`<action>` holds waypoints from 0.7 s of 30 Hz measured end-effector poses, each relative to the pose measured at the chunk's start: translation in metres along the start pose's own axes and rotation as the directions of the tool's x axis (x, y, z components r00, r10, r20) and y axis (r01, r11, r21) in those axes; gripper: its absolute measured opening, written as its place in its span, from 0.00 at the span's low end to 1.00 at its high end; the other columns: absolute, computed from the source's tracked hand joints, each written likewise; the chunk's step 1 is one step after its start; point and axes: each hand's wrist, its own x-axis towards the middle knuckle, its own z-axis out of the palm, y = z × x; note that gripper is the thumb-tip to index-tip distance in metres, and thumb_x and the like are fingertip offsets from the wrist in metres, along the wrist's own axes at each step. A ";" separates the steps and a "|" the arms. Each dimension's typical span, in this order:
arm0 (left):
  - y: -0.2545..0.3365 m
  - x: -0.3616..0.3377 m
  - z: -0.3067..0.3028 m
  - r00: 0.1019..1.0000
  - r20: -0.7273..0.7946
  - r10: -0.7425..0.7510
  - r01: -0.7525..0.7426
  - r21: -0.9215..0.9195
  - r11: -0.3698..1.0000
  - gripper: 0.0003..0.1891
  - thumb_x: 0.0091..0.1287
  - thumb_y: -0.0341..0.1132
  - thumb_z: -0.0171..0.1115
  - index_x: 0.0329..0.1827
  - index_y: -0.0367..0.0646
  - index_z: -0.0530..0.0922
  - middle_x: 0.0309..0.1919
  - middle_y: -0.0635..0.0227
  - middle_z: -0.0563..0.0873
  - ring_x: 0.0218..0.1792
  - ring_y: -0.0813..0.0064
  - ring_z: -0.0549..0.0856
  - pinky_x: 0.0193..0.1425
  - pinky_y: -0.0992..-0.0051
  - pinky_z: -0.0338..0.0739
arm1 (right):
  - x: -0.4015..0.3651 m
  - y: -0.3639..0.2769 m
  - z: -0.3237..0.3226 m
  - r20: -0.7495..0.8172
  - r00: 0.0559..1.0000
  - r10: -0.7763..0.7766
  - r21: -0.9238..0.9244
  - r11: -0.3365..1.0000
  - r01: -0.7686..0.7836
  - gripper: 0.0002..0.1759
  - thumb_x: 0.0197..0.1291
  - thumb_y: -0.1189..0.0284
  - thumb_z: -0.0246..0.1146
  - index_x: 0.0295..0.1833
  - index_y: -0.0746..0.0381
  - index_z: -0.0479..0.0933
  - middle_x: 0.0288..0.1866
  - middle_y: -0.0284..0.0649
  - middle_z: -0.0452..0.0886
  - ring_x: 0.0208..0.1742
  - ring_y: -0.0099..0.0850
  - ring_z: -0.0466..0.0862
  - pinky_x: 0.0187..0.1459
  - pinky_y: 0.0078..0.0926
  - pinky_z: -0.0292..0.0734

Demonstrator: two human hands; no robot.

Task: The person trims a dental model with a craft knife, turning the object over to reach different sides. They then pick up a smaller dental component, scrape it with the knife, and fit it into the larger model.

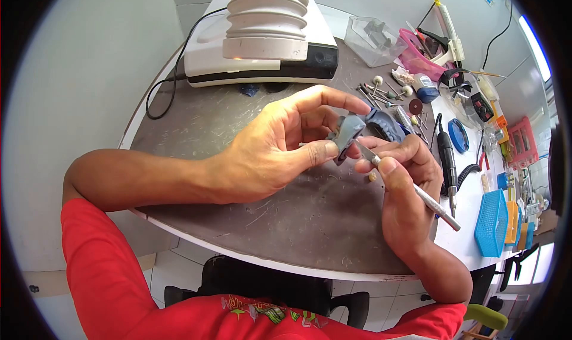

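- Because the grey piece is wrapped by fingers, only its upper face is seen, and its full shape cannot be made out.
- The tip of the metal tool is hidden where it meets the piece.
- The piece is clamped between thumb and forefinger of the left hand, above the table.
- The tool is gripped pen-like by the right hand, closed around it, just beside the piece.
- A blue cast is partly covered behind those fingers.

White extractor unit with ribbed hose at twelve o'clock, clear plastic box at one, loose burs at two, blue basket at four
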 end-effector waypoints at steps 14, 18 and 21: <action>0.003 0.000 -0.004 0.998 -0.019 -0.064 0.061 -0.126 0.990 0.25 0.76 0.32 0.58 0.72 0.45 0.62 0.52 0.68 0.79 0.58 0.79 0.79 0.67 0.73 0.75 | -0.002 -0.005 -0.002 0.026 0.993 -0.117 -0.089 0.989 0.119 0.07 0.67 0.76 0.63 0.45 0.69 0.73 0.47 0.52 0.85 0.50 0.31 0.86 0.57 0.29 0.79; 0.005 -0.001 -0.002 0.993 -0.038 -0.116 0.109 -0.151 0.983 0.24 0.75 0.32 0.59 0.71 0.45 0.62 0.53 0.67 0.79 0.59 0.77 0.79 0.67 0.72 0.75 | -0.002 -0.002 0.002 -0.025 0.981 -0.191 -0.195 0.964 0.183 0.09 0.62 0.80 0.65 0.45 0.68 0.73 0.42 0.47 0.84 0.49 0.30 0.86 0.56 0.26 0.79; 0.003 0.000 -0.006 0.999 0.010 -0.041 0.042 -0.083 0.996 0.23 0.75 0.31 0.60 0.69 0.45 0.63 0.52 0.66 0.79 0.59 0.76 0.79 0.67 0.71 0.75 | -0.004 -0.006 0.002 -0.002 0.986 -0.164 -0.297 0.942 0.156 0.09 0.58 0.82 0.66 0.44 0.68 0.75 0.40 0.45 0.84 0.50 0.34 0.86 0.56 0.29 0.79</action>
